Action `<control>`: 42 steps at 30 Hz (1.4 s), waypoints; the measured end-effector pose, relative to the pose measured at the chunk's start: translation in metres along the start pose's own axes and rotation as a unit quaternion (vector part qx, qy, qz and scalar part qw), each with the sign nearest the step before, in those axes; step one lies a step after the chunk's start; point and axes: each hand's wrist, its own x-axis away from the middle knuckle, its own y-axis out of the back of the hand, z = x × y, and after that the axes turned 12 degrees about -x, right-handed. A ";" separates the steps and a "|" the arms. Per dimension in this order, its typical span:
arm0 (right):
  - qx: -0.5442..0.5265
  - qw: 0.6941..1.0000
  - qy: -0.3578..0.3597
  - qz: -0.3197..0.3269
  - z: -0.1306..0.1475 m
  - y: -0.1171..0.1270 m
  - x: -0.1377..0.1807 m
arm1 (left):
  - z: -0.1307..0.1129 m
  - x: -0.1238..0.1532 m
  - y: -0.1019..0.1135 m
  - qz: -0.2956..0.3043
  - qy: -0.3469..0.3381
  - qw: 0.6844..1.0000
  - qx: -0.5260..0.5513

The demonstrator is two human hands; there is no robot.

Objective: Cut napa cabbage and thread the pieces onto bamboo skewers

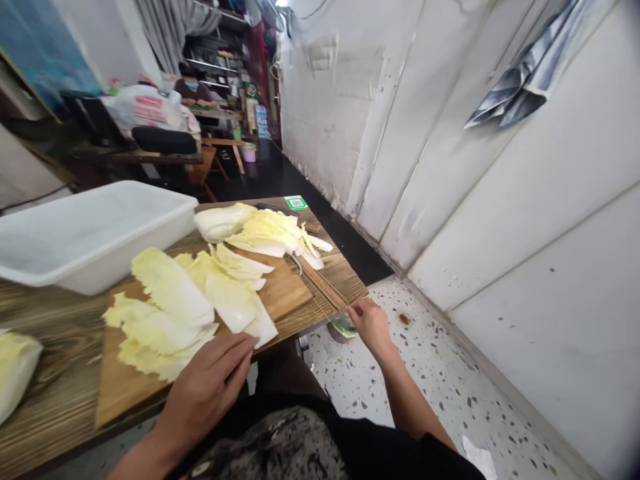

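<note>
Pale yellow napa cabbage leaves (175,293) lie spread and overlapping on a wooden cutting board (287,290). My left hand (213,373) is at the board's near edge, its fingers stretched out close together beside the white end of a leaf; nothing shows in its grasp. To the right of the board lies a bundle of thin bamboo skewers (323,283) reaching the table's corner. The thumb and fingers of my right hand (370,323) pinch at the near ends of those skewers; how many are caught is too small to tell.
A white plastic tub (100,230) stands at the back left of the wooden table (55,347). More cabbage (265,227) is behind the board, and another piece (17,373) at far left. Below the corner is a bin (343,331). A masked person (193,87) sits far back.
</note>
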 end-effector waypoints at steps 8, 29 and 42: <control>-0.040 0.999 0.008 0.034 0.023 -0.039 0.032 | 0.002 0.019 0.008 0.013 -0.004 1.000 -0.007; -0.427 0.800 -0.160 0.390 -0.013 0.100 0.122 | 0.005 0.051 0.048 -0.013 0.031 0.999 0.032; -0.461 0.703 -0.123 0.527 0.001 0.022 0.050 | 0.010 0.016 0.044 0.013 -0.027 0.999 0.018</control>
